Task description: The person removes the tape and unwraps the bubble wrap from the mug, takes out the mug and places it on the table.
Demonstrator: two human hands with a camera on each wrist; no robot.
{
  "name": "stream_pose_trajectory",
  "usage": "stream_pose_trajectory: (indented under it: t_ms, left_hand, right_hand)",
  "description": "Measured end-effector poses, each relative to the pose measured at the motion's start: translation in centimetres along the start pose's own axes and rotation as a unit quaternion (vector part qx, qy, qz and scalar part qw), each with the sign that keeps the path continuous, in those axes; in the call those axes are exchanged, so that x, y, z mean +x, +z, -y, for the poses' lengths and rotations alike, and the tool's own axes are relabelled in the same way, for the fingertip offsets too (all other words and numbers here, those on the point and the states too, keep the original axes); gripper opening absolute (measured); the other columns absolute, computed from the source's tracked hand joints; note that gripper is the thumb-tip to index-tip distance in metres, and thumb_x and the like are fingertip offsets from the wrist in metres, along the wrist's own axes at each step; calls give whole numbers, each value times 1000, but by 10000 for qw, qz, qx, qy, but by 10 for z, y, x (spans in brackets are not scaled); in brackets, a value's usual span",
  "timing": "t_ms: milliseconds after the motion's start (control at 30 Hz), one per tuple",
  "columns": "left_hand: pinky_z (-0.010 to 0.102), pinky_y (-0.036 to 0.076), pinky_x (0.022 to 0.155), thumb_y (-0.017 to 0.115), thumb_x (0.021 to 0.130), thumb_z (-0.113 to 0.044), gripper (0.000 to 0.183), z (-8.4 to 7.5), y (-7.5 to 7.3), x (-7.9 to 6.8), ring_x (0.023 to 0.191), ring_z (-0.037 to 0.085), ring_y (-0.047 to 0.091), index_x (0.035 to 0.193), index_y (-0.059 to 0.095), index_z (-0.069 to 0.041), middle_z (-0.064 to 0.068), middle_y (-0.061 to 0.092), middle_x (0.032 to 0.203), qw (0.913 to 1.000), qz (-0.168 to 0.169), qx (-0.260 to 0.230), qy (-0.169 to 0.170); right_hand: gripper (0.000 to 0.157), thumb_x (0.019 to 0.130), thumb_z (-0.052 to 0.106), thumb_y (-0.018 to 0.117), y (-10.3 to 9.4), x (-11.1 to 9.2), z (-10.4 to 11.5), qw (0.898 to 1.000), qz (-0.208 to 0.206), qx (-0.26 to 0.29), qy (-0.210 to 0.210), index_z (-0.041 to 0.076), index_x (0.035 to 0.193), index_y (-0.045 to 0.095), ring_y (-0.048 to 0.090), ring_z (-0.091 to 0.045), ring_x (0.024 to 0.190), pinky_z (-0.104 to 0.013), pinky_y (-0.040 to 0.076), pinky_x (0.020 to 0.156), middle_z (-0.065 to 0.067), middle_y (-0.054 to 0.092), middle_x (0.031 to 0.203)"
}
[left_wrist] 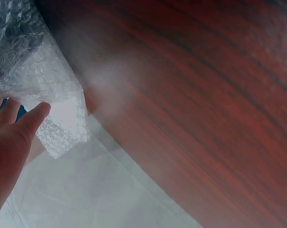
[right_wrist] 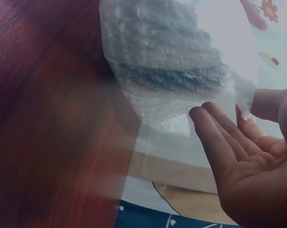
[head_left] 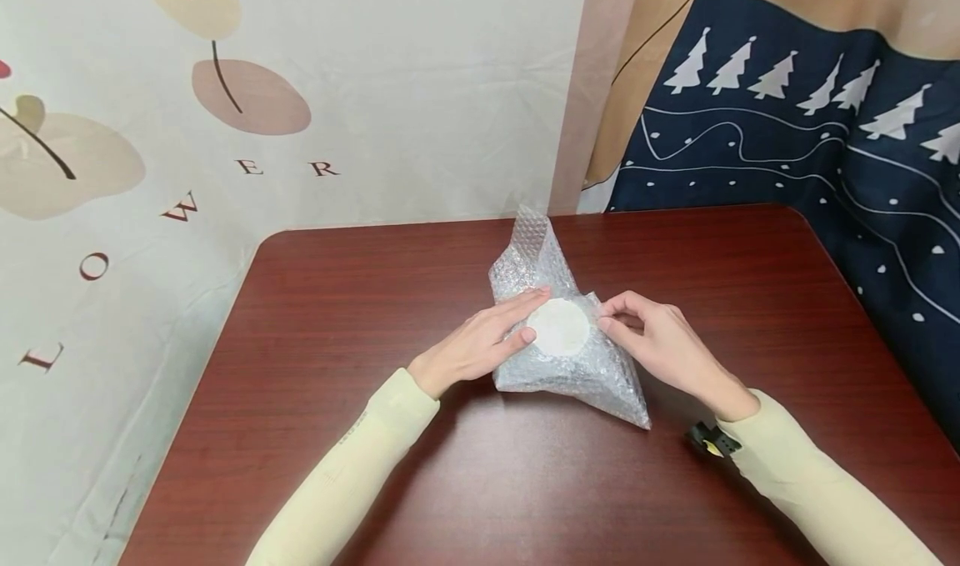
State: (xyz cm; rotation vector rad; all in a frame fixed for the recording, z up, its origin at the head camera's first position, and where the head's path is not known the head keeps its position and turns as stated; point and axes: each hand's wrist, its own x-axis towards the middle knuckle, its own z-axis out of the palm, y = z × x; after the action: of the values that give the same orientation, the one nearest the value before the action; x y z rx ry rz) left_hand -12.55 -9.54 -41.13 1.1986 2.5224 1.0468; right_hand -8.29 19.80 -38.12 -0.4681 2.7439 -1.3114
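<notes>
On the table lies a bundle of clear bubble wrap, with a loose flap reaching toward the back edge. A round white disc-like face shows at its middle; what is inside the wrap is hidden. My left hand rests on the bundle's left side, fingers straight and thumb beside the white round. At the right side, my right hand pinches an edge of the bubble wrap between thumb and forefinger. In the right wrist view that pinched corner shows between the fingertips, while the other fingers extend below the bundle.
The dark red wooden table spreads around the bundle. Behind it hangs a pale printed cloth, and to the right a navy cloth with white trees. A black wrist strap is at the right sleeve.
</notes>
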Motion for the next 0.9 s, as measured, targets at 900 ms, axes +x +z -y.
stream_pose_trajectory:
  t_ms: [900]
  left_hand:
    - [31,20,125,5,99,-75,99,3,-1,0,155,16,27,161,35,-4,8,33,167,9994,80,-316,140]
  right_hand:
    - [25,94,14,78,-12,-30,-6,9939,-4,-249,-1071,28,113,71,63,-11,125,-12,47,96,4,68,137]
